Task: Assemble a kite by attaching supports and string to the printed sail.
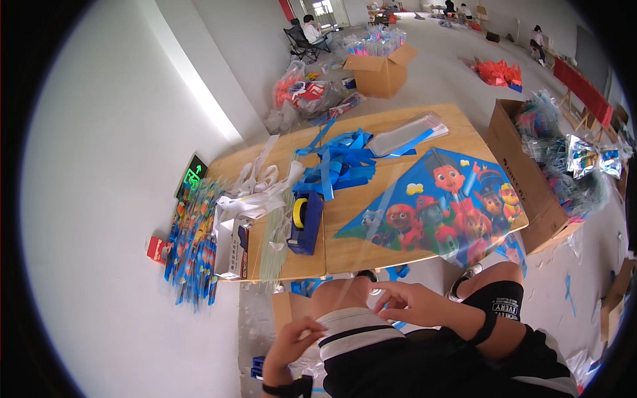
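Observation:
Over my lap, my left hand (293,339) is curled, thumb and forefinger brought together. Anything in that pinch is too thin to make out. To its right, my right hand (419,306) has bent fingers with thumb close to them; what they hold, if anything, cannot be made out. A faint see-through strip (361,265) slants from near my hands up across the table. Just beyond my right hand, a blue kite (415,219) printed with cartoon figures lies on the table, its near edge overhanging. A blue tape dispenser (306,232) with a yellow core stands left of the kite.
The wooden table (434,126) also bears blue ribbon strips (342,162), white strips (259,189), thin pale rods (272,249) and clear plastic sleeves (411,132). Colourful bundles (191,245) hang by the wall. Cardboard boxes (531,179) stand right and behind; people sit farther off.

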{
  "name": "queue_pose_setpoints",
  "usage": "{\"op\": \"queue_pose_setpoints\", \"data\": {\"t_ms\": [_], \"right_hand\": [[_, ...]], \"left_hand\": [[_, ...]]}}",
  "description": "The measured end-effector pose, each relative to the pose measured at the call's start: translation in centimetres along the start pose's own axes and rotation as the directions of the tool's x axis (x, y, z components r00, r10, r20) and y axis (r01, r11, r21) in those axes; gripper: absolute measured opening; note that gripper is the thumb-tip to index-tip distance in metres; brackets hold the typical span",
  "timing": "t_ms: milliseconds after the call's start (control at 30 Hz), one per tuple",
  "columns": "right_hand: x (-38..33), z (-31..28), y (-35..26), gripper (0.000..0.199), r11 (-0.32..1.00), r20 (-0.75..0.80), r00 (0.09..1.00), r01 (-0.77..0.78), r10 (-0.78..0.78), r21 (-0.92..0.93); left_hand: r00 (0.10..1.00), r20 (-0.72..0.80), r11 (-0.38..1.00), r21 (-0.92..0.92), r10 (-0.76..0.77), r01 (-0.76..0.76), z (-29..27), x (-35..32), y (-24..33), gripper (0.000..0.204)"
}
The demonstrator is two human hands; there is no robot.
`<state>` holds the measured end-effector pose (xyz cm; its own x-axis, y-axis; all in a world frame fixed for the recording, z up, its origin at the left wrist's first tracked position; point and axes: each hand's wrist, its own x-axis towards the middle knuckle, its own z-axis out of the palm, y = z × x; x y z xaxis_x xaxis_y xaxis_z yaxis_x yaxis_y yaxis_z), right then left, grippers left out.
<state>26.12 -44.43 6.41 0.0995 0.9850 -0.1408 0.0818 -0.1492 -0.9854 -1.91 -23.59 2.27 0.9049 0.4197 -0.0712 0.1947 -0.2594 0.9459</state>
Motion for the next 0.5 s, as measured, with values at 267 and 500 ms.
{"op": "queue_pose_setpoints", "data": {"t_ms": [267, 500], "right_hand": [[-1.2, -0.9, 3.1, 0.006, 0.949, -0.337, 0.937, 0.185, -0.091, 0.257], [-6.2, -3.9, 4.3, 0.006, 0.948, -0.637, 0.760, 0.283, -0.131, 0.143]], "left_hand": [[0.952, 0.212, 0.962, -0.210, 0.222, -0.177, 9.9, 8.3, 0.5, 0.015], [0.972, -0.134, 0.981, 0.044, 0.195, -0.190, 4.5, 14.1, -2.0, 0.037]]}}
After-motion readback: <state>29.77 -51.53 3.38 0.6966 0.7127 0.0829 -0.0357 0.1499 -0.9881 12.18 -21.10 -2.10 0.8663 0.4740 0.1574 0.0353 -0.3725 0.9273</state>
